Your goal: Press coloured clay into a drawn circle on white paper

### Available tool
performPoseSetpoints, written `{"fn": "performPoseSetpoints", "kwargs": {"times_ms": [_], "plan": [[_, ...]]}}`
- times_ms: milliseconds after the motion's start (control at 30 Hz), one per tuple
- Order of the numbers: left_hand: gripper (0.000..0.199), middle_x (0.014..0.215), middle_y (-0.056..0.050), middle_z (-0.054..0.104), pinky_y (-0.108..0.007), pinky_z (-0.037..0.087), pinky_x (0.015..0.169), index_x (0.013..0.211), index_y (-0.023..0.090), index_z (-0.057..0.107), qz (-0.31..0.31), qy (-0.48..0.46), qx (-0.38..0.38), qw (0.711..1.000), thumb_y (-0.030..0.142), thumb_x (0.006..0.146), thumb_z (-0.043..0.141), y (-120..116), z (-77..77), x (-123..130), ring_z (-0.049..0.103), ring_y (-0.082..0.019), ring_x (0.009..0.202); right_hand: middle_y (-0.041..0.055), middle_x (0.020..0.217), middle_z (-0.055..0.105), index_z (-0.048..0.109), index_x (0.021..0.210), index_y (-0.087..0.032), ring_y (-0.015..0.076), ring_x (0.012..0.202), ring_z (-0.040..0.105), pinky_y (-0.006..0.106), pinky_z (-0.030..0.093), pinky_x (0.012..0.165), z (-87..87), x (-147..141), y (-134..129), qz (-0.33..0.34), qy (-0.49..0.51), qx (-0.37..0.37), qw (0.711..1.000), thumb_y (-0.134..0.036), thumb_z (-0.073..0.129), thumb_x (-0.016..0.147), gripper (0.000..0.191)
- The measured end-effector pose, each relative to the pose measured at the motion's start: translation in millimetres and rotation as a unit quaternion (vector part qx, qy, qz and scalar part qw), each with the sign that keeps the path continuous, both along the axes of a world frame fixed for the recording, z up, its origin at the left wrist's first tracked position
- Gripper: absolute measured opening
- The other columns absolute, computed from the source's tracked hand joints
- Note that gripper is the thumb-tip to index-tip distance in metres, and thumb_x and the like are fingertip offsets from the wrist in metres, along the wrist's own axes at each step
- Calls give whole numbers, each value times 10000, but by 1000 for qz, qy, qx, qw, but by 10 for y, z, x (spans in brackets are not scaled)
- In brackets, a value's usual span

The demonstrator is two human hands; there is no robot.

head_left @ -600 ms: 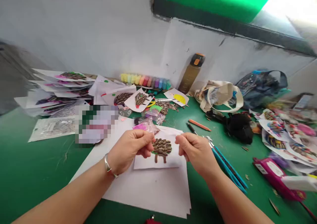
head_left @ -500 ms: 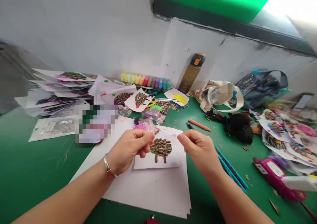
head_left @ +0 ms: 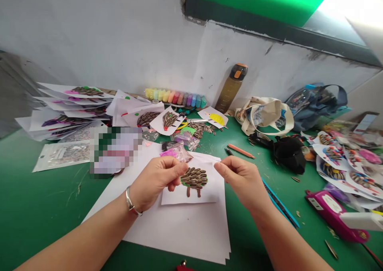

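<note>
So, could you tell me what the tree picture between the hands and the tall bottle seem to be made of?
The tree picture looks like striped sunflower seed shells over green clay on matte white paper, with a smooth brown clay trunk. The bottle seems glossy tinted plastic, judging by its shine and see-through look.

Between: a narrow gap separates my left hand (head_left: pixel 155 183) and my right hand (head_left: pixel 243 181), above the white paper card with its brown seed tree (head_left: pixel 194 195).
Ahead: crinkled plastic bags of pink beads (head_left: pixel 176 153) lie just past my left hand, in the way toward the wall.
Right: a long blue-edged strip (head_left: pixel 279 203) lies just beside my right hand; a lumpy black cloth bag (head_left: pixel 289 154) sits beyond it.
Left: flat green worktop (head_left: pixel 44 207) runs past my left forearm (head_left: pixel 74 235) to a silver foil packet (head_left: pixel 61 156).
</note>
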State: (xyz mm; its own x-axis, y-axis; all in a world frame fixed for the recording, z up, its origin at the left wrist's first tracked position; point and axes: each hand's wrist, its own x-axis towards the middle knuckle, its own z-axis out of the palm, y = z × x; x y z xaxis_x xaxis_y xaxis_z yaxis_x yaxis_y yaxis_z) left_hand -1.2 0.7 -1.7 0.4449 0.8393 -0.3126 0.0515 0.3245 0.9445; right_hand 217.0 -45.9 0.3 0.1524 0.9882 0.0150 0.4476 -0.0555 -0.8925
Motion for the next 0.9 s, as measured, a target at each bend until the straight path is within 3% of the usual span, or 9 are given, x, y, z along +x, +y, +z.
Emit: {"fn": "performPoseSetpoints", "kwargs": {"times_ms": [67, 167, 267, 367, 433, 500, 633, 733, 900], "plan": [[276, 630, 15, 598, -186, 424, 521, 710, 134, 615, 4, -11, -10, 1000, 392, 785, 678, -3, -1, 10, 514, -65, 537, -29, 619, 572, 636, 827, -195, 111, 555, 531, 225, 418, 521, -17, -3, 5, 15, 31, -2, 999, -384, 608, 814, 191], [226, 737, -6, 652, -241, 498, 653, 877, 145, 663, 23, -37, -38, 998, 350, 784, 684, -10, -5, 21, 597, -99, 637, 19, 847, 679, 633, 1045, -208, 144, 748, 638, 266, 492, 708, -49, -43, 11, 53, 71, -4, 996, -352, 547, 859, 250], [282, 678, -17, 648, -222, 480, 583, 810, 126, 669, 26, -27, -32, 999, 408, 804, 651, -8, -6, 11, 575, -90, 569, 19, 730, 675, 671, 870, -181, 127, 618, 618, 249, 481, 622, -38, -58, 11, 58, 52, -26, 997, -394, 501, 885, 274], [384, 559, -6, 599, -179, 394, 454, 686, 116, 644, 21, -4, -10, 1000, 477, 814, 616, 1, -1, -3, 504, -65, 473, -19, 509, 546, 610, 612, -169, 90, 447, 472, 225, 380, 465, -2, -32, 6, 34, 0, -32, 999, -450, 526, 863, 386], [351, 572, -3, 608, -177, 412, 465, 699, 119, 654, 21, -9, -12, 1000, 454, 802, 642, 1, 2, 0, 512, -63, 481, -24, 518, 529, 617, 634, -173, 95, 474, 467, 224, 370, 466, 6, -23, -1, 24, -11, -24, 999, -434, 574, 834, 332], [254, 672, -14, 657, -203, 490, 566, 805, 127, 686, 25, -25, -27, 999, 379, 771, 698, -5, 0, 11, 574, -80, 559, -13, 614, 590, 668, 808, -183, 120, 565, 539, 235, 425, 535, -11, -32, -5, 38, 7, -20, 999, -381, 607, 814, 206], [304, 884, -59, 707, -297, 542, 779, 1005, 149, 679, 35, -54, -57, 996, 344, 773, 702, -11, -12, 36, 668, -159, 793, 36, 861, 691, 658, 1037, -196, 154, 762, 636, 290, 485, 746, -68, -42, 13, 72, 46, -11, 996, -339, 531, 866, 256], [290, 854, -55, 703, -298, 548, 749, 923, 148, 680, 37, -49, -58, 996, 411, 804, 656, 2, -7, 35, 674, -164, 773, 37, 849, 692, 658, 978, -190, 136, 674, 629, 279, 487, 676, -69, 1, 42, 36, 66, -13, 997, -382, 482, 895, 274], [360, 568, 12, 594, -196, 442, 491, 634, 140, 590, 11, 5, 0, 1000, 462, 778, 666, 14, 25, 7, 519, -73, 492, -28, 571, 530, 614, 675, -172, 90, 505, 463, 222, 349, 475, -20, 31, 43, 26, 12, -33, 999, -421, 591, 822, 289]]}}
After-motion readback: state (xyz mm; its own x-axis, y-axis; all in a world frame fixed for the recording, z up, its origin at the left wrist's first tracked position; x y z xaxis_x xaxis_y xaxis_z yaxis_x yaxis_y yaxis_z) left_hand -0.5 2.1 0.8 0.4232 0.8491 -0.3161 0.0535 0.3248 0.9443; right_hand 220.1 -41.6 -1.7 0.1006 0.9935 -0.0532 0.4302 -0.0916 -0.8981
